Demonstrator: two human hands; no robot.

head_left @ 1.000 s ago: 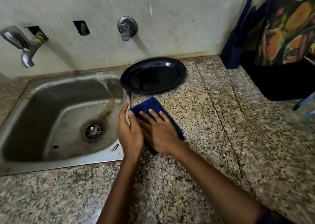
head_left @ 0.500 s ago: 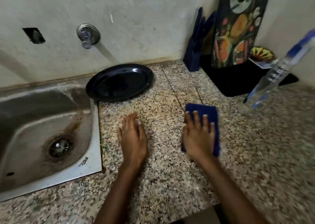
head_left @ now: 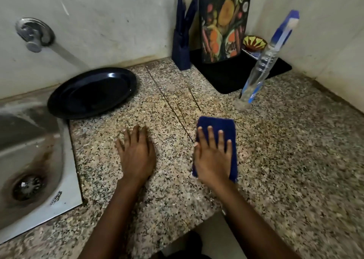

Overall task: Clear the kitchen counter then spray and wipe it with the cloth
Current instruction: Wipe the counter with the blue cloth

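The cloth, dark blue and folded into an oblong, lies flat on the speckled counter just right of frame centre. Its long axis runs from the near edge toward the back wall, tilted slightly left at the far end. The right hand presses palm-down on it, fingers extended and spread, not curled around the fabric. The left hand lies flat on bare counter beside it, fingers straight and together, holding nothing. The spray bottle stands in the upper right of the frame; it appears to lean, possibly lens distortion. A black plate sits at upper left, overlapping the sink rim.
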